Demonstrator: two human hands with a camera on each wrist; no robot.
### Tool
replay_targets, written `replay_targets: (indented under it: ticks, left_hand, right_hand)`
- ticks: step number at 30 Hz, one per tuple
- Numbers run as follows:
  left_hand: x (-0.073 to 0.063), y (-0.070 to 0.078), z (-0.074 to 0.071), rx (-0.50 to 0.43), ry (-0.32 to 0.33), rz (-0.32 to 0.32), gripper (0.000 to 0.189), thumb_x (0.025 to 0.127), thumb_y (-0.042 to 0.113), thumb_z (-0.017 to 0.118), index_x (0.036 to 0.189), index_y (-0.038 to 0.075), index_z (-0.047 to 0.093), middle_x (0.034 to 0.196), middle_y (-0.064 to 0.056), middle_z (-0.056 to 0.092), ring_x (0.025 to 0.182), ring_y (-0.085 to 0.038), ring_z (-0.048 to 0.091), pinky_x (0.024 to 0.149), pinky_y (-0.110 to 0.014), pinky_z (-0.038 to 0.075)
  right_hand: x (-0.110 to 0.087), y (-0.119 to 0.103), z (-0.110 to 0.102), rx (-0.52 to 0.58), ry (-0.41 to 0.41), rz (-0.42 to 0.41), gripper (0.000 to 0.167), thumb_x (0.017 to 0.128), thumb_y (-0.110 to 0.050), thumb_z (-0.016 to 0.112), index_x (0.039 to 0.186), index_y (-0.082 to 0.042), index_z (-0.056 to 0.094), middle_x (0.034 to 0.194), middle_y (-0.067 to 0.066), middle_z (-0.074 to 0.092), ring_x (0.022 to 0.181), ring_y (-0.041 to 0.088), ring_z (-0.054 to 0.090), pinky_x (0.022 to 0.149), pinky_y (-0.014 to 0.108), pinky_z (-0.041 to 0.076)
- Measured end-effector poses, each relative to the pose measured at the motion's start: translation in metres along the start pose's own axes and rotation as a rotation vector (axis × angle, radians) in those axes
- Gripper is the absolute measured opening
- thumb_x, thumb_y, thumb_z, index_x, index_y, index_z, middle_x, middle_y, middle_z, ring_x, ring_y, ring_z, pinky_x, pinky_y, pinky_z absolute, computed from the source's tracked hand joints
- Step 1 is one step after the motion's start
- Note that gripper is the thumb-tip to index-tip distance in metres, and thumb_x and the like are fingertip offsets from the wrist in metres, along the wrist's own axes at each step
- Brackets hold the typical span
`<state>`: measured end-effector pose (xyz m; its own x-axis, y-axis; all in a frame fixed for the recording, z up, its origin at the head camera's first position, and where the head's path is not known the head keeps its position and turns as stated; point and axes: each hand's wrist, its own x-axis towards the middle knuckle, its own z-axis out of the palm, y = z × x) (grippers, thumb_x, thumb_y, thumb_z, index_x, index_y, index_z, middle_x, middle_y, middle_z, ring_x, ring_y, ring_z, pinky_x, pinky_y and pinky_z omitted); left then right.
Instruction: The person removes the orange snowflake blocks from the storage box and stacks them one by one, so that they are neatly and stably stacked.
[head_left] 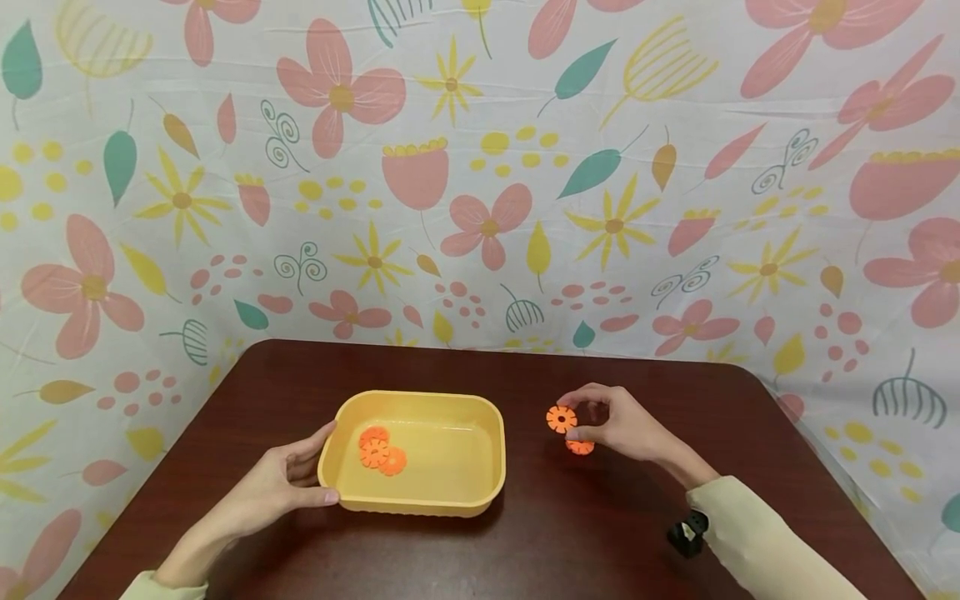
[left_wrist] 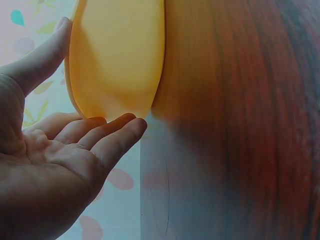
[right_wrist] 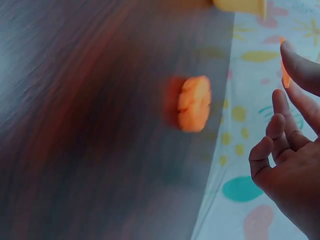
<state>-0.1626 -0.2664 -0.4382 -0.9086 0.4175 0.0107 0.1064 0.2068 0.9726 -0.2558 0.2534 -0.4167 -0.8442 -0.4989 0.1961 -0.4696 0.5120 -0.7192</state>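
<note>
In the head view, my left hand (head_left: 281,483) holds the left end of a yellow plastic tray (head_left: 491,450), thumb at its near corner and fingers at the far one. The left wrist view shows the fingertips (left_wrist: 137,125) against the end of the tray (left_wrist: 120,50). Several orange notched snowflake discs (head_left: 375,454) lie in the tray's left half. To the right of the tray, my right hand (head_left: 626,423) pinches one orange snowflake disc (head_left: 561,419) between thumb and fingers, above the table. Below it, a small stack of orange discs (right_wrist: 195,104) sits on the table.
The dark reddish-brown wooden table (head_left: 420,558) has rounded far corners. Behind it hangs a white cloth (head_left: 480,308) printed with flowers and leaves. A small black device (head_left: 687,533) is at the right sleeve's cuff.
</note>
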Motion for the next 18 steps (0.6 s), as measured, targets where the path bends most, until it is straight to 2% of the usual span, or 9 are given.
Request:
replay_targets:
  ticks: [9,16,18]
  left_hand:
    - [0.0,-0.002,0.0,-0.024,-0.005,0.008,0.097,0.091,0.006,0.083,0.165,-0.005,0.021,0.167,-0.029,0.021,0.144,-0.048,0.037,0.099,-0.031,0.055]
    - [0.0,-0.002,-0.001,-0.021,-0.016,0.026,0.098,0.091,0.005,0.083,0.164,-0.007,0.019,0.166,-0.032,0.02,0.143,-0.045,0.039,0.099,-0.033,0.055]
    - [0.0,-0.003,-0.001,-0.018,-0.009,0.014,0.098,0.091,0.005,0.083,0.165,-0.006,0.02,0.166,-0.03,0.021,0.143,-0.045,0.038,0.099,-0.032,0.055]
  right_hand:
    - [-0.024,0.027,-0.009,-0.002,0.036,0.028,0.038,0.085,-0.013,0.091,0.121,-0.009,0.077,0.112,0.005,0.068,0.083,0.03,0.054,0.066,0.03,0.046]
    - [-0.031,0.039,-0.009,-0.009,0.038,0.045,0.038,0.084,-0.013,0.091,0.12,-0.009,0.077,0.113,0.006,0.068,0.086,0.033,0.054,0.069,0.03,0.046]
    - [-0.032,0.041,-0.008,-0.01,0.033,0.041,0.038,0.084,-0.014,0.091,0.12,-0.008,0.078,0.113,0.006,0.069,0.084,0.032,0.054,0.068,0.03,0.046]
